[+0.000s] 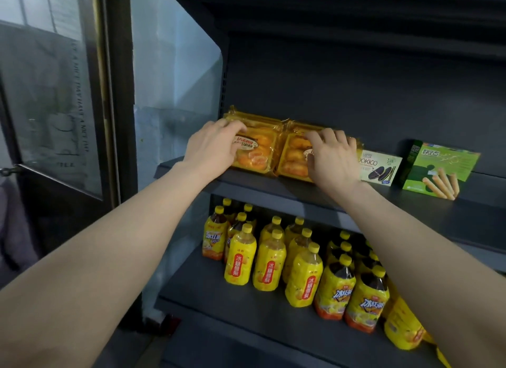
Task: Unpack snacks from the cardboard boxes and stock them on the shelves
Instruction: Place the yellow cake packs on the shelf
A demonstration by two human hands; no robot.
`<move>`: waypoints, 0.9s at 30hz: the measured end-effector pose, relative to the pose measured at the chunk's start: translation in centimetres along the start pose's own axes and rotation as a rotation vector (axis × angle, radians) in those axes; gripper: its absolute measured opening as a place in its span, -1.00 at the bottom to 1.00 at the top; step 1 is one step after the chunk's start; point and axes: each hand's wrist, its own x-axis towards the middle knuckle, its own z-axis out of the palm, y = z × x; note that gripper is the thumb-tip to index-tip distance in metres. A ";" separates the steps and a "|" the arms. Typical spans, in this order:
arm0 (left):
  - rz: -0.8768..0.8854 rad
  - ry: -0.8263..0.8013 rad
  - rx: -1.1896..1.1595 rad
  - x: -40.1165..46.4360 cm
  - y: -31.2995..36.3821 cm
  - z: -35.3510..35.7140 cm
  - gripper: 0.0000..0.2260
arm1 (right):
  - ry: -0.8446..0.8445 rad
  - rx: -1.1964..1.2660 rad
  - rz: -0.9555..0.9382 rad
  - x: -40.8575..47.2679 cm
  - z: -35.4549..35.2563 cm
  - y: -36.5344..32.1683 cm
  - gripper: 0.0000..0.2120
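Two stacks of orange cake packs stand side by side at the left end of a dark shelf (301,192). My left hand (212,145) lies on top of the left cake pack (256,151), fingers curled over its upper edge. My right hand (332,156) covers the right cake pack (294,155), fingertips bent onto its top. More packs of the same kind sit behind each one. No cardboard box is in view.
A white cookie box (380,167) and a green wafer-roll box (435,169) stand to the right on the same shelf. Several yellow drink bottles (269,261) fill the shelf below. A clear side panel (175,74) and a glass door (52,80) are at the left.
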 end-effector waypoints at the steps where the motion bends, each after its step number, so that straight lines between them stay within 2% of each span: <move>1: -0.002 -0.001 -0.012 -1.3 -0.1 -0.4 -0.71 | -0.002 0.010 -0.008 -0.8 -0.3 -0.9 -0.57; 10: -0.167 0.032 -0.043 -16.2 -4.0 -1.7 -0.64 | -0.050 0.172 -0.124 -10.3 -0.6 -10.1 -0.55; 14: -0.265 -0.032 -0.017 -23.6 -6.1 -0.2 -0.64 | -0.105 0.242 -0.150 -15.8 1.5 -14.6 -0.54; 20: -0.460 -0.252 -0.024 -36.1 -8.4 4.4 -0.65 | -0.272 0.361 -0.225 -26.1 7.7 -20.5 -0.54; 27: -0.735 -0.555 -0.055 -51.6 -8.0 11.3 -0.63 | -0.656 0.447 -0.262 -39.9 16.4 -23.5 -0.53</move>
